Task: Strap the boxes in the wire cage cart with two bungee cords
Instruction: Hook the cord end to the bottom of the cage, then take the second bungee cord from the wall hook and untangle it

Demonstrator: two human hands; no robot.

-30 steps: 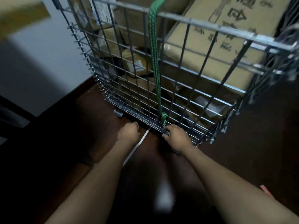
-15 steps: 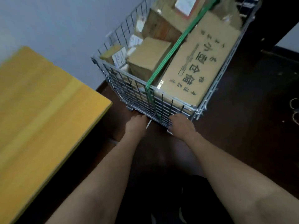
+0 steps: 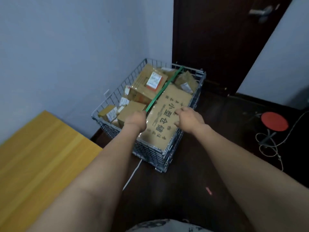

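Note:
The wire cage cart (image 3: 150,154) stands on the dark floor in the corner, filled with cardboard boxes. A large flat box (image 3: 164,119) with printed characters lies on top at the right. One green bungee cord (image 3: 165,87) runs taut from the far rim across the boxes toward me and disappears behind my left hand (image 3: 135,120). That hand hovers over the cart's near left part with its back to me, its fingers hidden. My right hand (image 3: 189,118) hovers over the large box, fingers loosely curled, holding nothing.
A yellow wooden tabletop (image 3: 41,148) juts in at the lower left, close to the cart. A dark door (image 3: 217,39) stands behind the cart. A red round stool (image 3: 274,121) and loose cables (image 3: 267,146) lie at the right. A white cable (image 3: 133,173) crosses the floor.
The view rose from the cart's bottom edge to well above it. Both hands lifted from the base of the front wire wall to above the boxes.

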